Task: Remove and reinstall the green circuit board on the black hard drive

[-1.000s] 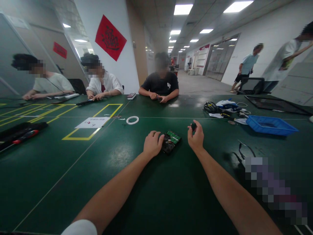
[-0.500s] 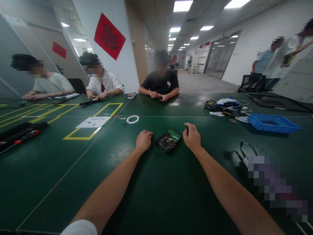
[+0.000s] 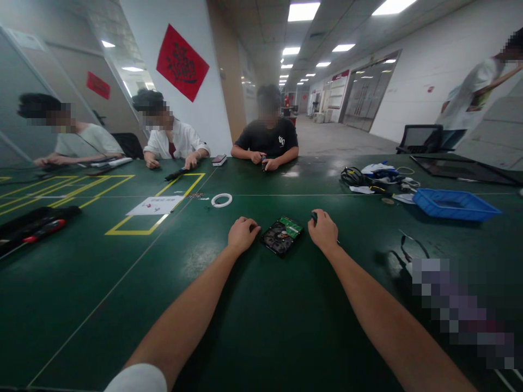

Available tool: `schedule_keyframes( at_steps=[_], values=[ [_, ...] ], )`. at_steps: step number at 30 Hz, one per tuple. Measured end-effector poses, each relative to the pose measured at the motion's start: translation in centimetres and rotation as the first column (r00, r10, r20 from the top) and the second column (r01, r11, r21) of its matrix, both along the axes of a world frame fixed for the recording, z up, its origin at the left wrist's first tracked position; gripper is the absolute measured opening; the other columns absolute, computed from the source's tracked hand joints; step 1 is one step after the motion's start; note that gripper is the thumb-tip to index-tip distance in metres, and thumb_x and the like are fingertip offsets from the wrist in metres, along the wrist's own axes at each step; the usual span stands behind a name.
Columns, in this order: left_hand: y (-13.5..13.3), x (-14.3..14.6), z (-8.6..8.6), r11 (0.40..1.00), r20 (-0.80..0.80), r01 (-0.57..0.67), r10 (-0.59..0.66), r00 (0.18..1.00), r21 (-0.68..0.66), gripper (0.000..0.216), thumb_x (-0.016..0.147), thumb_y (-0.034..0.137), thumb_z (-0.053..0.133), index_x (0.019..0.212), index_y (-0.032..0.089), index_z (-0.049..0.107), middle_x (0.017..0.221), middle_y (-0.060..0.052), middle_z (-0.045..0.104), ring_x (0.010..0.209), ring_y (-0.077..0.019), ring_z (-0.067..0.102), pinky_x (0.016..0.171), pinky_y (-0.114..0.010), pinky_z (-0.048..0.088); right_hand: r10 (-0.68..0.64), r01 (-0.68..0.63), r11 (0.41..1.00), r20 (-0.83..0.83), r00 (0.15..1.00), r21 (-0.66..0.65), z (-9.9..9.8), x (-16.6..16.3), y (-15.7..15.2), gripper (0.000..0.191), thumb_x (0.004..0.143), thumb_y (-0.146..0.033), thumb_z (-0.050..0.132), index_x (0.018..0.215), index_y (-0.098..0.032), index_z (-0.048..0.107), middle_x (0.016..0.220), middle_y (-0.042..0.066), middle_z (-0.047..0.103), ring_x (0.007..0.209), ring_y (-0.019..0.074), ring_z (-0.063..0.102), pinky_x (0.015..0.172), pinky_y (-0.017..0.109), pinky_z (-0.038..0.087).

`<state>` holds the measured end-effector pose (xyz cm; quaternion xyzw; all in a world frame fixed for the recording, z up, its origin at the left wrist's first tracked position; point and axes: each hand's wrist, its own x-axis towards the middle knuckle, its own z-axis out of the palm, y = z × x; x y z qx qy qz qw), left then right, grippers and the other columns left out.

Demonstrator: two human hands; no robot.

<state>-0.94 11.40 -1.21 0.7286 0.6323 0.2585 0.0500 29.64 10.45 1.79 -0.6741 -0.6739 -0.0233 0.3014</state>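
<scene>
Black-and-green rectangular hard drive point(image 3: 281, 235), centre frame, presumably within easy reach
Right hand point(image 3: 323, 231): fingers wrapped round dark, slim tool point(image 3: 314, 216); left hand point(image 3: 243, 235): fingers curled, cannot tell whether gripping.

It's an office; ceiling lights point(image 3: 304, 11) and glass doors point(image 3: 365, 98) show it.
</scene>
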Motion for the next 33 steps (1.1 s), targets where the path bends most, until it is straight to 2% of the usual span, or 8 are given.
schedule_keyframes(
  at_steps=[12,19,28,33],
  values=[
    [-0.01,-0.08,0.07,0.999,0.006,0.034,-0.034,0.999,-0.015,0.013,0.092,0.031,0.061,0.095,0.025,0.072,0.099,-0.007,0.063,0.097,-0.0227,0.06,0.088,-0.033,0.046,0.013,-0.015,0.998,-0.033,0.999,-0.067,0.09,0.3,-0.09,0.026,0.094,-0.027,0.052,0.118,-0.02,0.057,0.108,0.011,0.065,0.088,0.0233,0.064,0.07,0.033,0.049],
    [-0.02,-0.03,0.0,1.0,0.039,-0.004,0.005,0.999,-0.005,0.011,0.095,0.023,0.056,0.096,0.022,0.067,0.1,-0.008,0.066,0.1,-0.023,0.06,0.089,-0.033,0.044,0.012,-0.014,0.997,-0.024,1.0,-0.08,0.14,0.23,-0.15,0.023,0.095,-0.028,0.051,0.114,-0.02,0.058,0.105,0.011,0.065,0.085,0.0231,0.065,0.07,0.034,0.049],
    [0.01,-0.06,-0.14,1.0,0.133,-0.004,0.005,0.991,-0.008,0.012,0.092,0.016,0.056,0.096,0.023,0.065,0.101,-0.007,0.068,0.099,-0.0224,0.062,0.088,-0.033,0.045,-0.017,0.029,0.994,0.121,0.992,-0.103,0.29,-0.16,-0.3,0.021,0.096,-0.031,0.05,0.111,-0.02,0.06,0.104,0.012,0.067,0.087,0.0256,0.066,0.071,0.035,0.046],
    [-0.19,-0.13,-0.03,1.0,0.24,0.012,-0.014,0.971,0.007,0.016,0.089,0.014,0.059,0.1,0.023,0.065,0.102,-0.005,0.068,0.094,-0.0212,0.063,0.087,-0.034,0.047,-0.016,0.032,0.993,0.142,0.99,-0.115,0.77,-0.07,-0.44,0.022,0.097,-0.031,0.049,0.111,-0.019,0.061,0.1,0.012,0.069,0.084,0.026,0.067,0.069,0.035,0.045]
  ],
)
